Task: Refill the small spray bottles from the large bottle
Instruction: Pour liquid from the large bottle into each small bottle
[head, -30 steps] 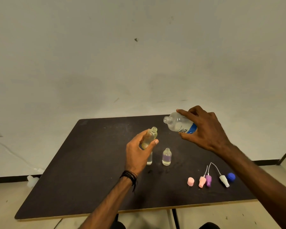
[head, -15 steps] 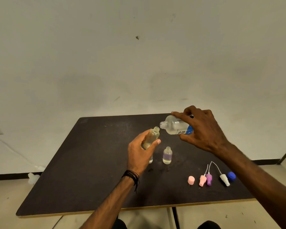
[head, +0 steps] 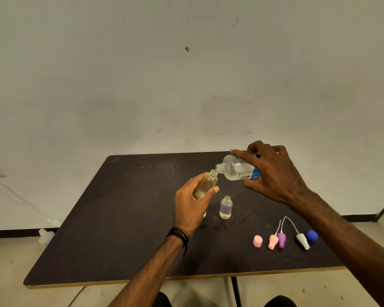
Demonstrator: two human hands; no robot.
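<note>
My left hand [head: 192,203] grips a small clear spray bottle [head: 207,183] with no cap, lifted off the table and tilted to the right. My right hand [head: 273,173] holds the large clear bottle [head: 236,168] with a blue label, tipped almost flat, its open mouth touching the small bottle's neck. A second small open bottle [head: 226,207] stands upright on the dark table [head: 120,218], partly filled. Another small bottle is mostly hidden behind my left hand.
Near the table's front right lie a pink cap [head: 257,241], a pink spray head [head: 273,241], a purple spray head [head: 282,239], a white spray head [head: 303,240] and a blue cap [head: 312,236]. A white wall rises behind the table.
My right hand has carried the large bottle left and down and tipped it further, so its mouth now meets the small bottle. My left hand has raised the small bottle slightly toward it.
</note>
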